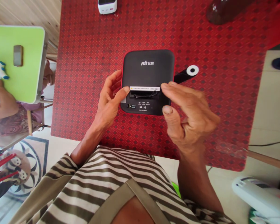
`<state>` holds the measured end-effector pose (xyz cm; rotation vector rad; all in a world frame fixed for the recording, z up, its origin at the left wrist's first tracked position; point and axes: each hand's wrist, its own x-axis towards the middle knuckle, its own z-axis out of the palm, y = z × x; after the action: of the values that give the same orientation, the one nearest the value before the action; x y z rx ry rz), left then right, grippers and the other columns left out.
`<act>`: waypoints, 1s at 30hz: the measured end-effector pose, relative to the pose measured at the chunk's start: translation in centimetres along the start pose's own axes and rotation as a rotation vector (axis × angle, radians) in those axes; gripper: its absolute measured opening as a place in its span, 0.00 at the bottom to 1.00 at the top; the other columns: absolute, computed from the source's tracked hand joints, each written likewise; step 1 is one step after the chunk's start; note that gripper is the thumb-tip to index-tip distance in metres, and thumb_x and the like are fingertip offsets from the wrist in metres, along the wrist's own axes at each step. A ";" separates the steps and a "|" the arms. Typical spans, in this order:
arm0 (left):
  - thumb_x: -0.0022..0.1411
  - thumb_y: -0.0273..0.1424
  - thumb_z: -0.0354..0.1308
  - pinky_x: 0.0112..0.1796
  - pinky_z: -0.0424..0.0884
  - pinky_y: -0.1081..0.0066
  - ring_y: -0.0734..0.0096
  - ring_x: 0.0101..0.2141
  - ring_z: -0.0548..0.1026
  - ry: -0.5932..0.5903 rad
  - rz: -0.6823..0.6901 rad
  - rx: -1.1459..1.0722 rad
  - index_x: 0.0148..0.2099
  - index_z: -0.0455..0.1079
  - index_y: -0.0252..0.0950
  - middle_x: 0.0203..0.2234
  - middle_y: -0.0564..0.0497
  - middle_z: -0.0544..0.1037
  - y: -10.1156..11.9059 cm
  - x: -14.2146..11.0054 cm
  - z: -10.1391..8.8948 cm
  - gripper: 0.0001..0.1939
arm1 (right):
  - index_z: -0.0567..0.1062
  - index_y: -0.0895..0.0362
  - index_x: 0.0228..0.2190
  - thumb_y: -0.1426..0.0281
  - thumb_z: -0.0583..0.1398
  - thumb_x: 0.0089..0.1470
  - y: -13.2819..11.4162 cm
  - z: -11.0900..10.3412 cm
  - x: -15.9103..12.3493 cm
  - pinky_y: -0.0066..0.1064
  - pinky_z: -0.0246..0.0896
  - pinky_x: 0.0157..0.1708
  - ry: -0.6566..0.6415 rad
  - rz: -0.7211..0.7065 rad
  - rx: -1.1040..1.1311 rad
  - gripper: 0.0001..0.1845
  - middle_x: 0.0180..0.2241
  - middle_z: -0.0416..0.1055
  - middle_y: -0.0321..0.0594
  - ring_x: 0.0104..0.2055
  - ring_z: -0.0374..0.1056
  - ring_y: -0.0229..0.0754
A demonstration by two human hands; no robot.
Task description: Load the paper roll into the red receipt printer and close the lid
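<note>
A black receipt printer (148, 74) with a red edge and a white logo rests on the red patterned table in front of me. Across its middle runs a narrow white label strip (144, 88), just above a dark paper slot (144, 94). Small buttons sit near its front edge. My left hand (110, 98) grips the printer's left side, thumb on top and fingers along the edge. At the right side, my right hand (189, 112) has its thumb and index finger apart, the index fingertip by the label strip's end. Behind it lies a black roll with a white end (192, 70).
The red table (84, 62) bears a white power bank (107, 7) at its far edge and a dark bottle-like object (220, 12). To the left, a green table (18, 84) holds a phone (18, 56); another person's arm (2, 98) rests there. A red stool (1, 171) stands lower left.
</note>
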<state>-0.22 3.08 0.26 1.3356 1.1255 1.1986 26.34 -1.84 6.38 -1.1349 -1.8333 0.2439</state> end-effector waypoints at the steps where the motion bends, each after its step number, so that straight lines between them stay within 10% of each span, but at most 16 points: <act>1: 0.84 0.64 0.76 0.76 0.84 0.42 0.39 0.77 0.84 0.013 -0.032 -0.048 0.80 0.77 0.55 0.81 0.45 0.84 0.6 -0.4 0.1 0.35 | 0.84 0.39 0.78 0.64 0.64 0.87 0.2 0.2 -0.3 0.61 0.87 0.71 0.063 -0.011 0.005 0.27 0.67 0.93 0.40 0.70 0.91 0.61; 11: 0.79 0.57 0.82 0.75 0.84 0.37 0.36 0.75 0.86 0.008 -0.073 -0.137 0.77 0.83 0.56 0.74 0.50 0.90 1.6 -2.8 -0.6 0.32 | 0.83 0.37 0.78 0.52 0.61 0.88 -0.8 2.9 -6.3 0.50 0.94 0.53 0.183 0.341 -0.117 0.26 0.62 0.94 0.42 0.51 0.94 0.55; 30: 0.78 0.47 0.76 0.71 0.82 0.42 0.42 0.69 0.85 0.087 -0.069 -0.069 0.72 0.82 0.57 0.67 0.52 0.90 2.6 -2.5 0.7 0.24 | 0.87 0.50 0.71 0.48 0.57 0.89 -0.2 5.3 -7.8 0.45 0.88 0.49 0.232 0.351 -0.008 0.30 0.56 0.93 0.50 0.46 0.90 0.54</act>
<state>0.34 0.33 2.57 1.1933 1.1717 1.2439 23.11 -6.55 -1.13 -1.4258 -1.4282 0.2929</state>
